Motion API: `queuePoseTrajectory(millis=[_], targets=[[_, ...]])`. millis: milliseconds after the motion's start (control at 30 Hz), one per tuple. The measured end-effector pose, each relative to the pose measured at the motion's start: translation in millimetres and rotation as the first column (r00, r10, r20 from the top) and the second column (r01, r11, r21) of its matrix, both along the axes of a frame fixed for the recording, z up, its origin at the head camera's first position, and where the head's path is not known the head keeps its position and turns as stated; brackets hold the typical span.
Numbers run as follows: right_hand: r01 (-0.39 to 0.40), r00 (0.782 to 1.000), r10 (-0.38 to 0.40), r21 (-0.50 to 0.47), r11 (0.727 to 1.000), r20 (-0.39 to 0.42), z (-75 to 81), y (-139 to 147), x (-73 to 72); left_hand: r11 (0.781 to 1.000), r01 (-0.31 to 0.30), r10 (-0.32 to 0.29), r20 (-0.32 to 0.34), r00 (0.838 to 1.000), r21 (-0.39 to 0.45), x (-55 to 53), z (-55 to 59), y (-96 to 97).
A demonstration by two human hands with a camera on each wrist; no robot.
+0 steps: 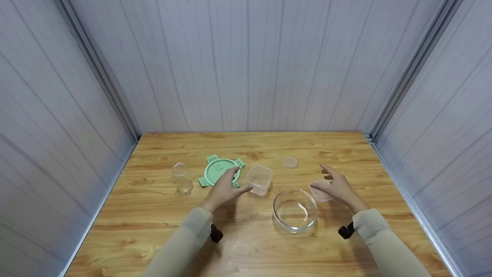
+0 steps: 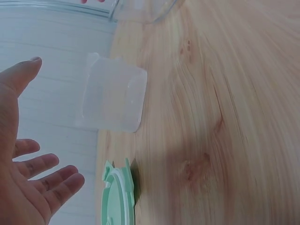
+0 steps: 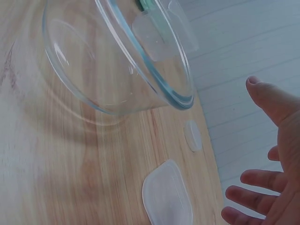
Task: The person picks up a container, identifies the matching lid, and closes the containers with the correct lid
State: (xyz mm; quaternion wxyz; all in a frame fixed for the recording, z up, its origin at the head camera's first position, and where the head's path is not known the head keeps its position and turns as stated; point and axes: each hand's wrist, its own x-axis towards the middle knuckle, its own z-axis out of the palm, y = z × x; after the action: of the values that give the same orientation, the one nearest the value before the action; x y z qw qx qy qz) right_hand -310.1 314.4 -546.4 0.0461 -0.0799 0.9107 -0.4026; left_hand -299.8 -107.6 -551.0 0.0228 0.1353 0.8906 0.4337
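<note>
My left hand (image 1: 224, 191) hovers over the table between a green round lid with side flaps (image 1: 219, 169) and a clear square plastic container (image 1: 260, 177); its thumb and fingers are spread and hold nothing. In the left wrist view the container (image 2: 115, 93) stands apart from that hand. My right hand (image 1: 340, 188) is held above a translucent square lid (image 1: 321, 196), fingers apart and holding nothing. A round glass bowl (image 1: 295, 227) stands between the two arms, nearer the right hand. The right wrist view shows the bowl (image 3: 117, 110) and the square lid (image 3: 166, 197) below that hand.
A small clear jar (image 1: 182, 180) is at the left of the wooden table (image 1: 153, 238). Toward the back lies a small round translucent lid (image 1: 290, 162). Pale panel walls (image 1: 246, 69) enclose the table at the back and both sides.
</note>
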Motion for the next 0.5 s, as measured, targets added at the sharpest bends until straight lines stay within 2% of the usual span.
queuePoseTrajectory(millis=[300, 500], targets=[[0.010, 1.000, -0.011, -0.025, 1.000, -0.006, -1.1, 1, -0.3, 0.992, -0.013, 0.006, 0.052, 0.999, 0.128, 4.7, 3.5, 9.0], [0.002, 1.000, -0.003, -0.032, 0.999, -0.012, -1.2, 3, -0.3, 0.990, -0.021, 0.013, 0.056, 0.998, 0.138, 6.8, 2.9, 14.8]])
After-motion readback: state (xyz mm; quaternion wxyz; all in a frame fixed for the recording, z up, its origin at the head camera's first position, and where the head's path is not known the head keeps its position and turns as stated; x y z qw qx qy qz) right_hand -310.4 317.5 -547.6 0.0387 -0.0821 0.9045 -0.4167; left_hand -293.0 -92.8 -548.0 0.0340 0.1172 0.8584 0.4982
